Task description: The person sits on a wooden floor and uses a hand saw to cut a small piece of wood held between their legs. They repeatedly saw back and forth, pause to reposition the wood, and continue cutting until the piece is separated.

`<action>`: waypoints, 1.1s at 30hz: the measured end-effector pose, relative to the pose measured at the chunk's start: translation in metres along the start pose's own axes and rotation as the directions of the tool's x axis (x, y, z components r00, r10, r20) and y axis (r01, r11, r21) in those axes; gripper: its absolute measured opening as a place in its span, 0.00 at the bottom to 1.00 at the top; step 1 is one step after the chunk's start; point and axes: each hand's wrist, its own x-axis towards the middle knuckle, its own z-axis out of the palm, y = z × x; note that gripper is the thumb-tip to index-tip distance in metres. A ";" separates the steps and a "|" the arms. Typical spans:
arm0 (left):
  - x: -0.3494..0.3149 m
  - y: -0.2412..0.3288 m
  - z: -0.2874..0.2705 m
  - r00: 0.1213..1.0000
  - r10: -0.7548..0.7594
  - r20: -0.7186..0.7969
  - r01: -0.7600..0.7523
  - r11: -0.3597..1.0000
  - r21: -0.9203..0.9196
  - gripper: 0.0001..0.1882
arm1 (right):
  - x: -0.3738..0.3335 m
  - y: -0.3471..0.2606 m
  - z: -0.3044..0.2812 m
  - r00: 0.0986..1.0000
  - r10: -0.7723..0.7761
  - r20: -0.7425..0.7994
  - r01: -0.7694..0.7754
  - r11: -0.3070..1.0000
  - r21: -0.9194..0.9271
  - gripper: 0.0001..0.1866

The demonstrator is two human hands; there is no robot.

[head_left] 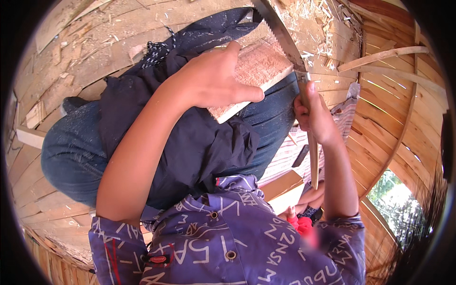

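A long-bladed saw (284, 34) with visible teeth and a slim wooden handle (313, 164) is in my right hand (313, 110). My right fingers wrap round the handle close to the blade, which slants up and to the left. Across my lap lies a thick, pale wooden block (262, 64) with a rough upper face. My left hand (219, 78) grips it, the thumb along the near side. The toothed edge is at the block's right end; whether it touches the wood, I cannot tell. Dark cloth (199, 147) covers my lap beneath the block.
Wood shavings (311, 23) and chips are scattered over the plank floor (118, 28). Curved plank walls (387, 111) rise at the right, with an opening (394, 204). A striped cloth (344, 114), a brown box (282, 187) and another person's red sleeve (300, 222) are beside my right arm.
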 end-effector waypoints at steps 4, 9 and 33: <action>-0.004 0.006 -0.007 0.992 0.006 0.125 0.007 0.995 -0.104 0.48 | -0.016 0.017 0.014 0.998 -0.060 -0.020 0.061 0.996 0.061 0.35; -0.008 0.003 -0.005 0.997 0.065 0.042 -0.058 0.986 -0.158 0.50 | -0.027 0.034 0.033 0.930 -0.331 -0.158 0.331 0.943 -0.025 0.36; -0.013 -0.002 -0.007 0.998 0.006 0.061 -0.004 0.999 -0.032 0.53 | -0.096 0.106 0.012 0.997 -0.049 0.057 0.033 0.966 0.257 0.35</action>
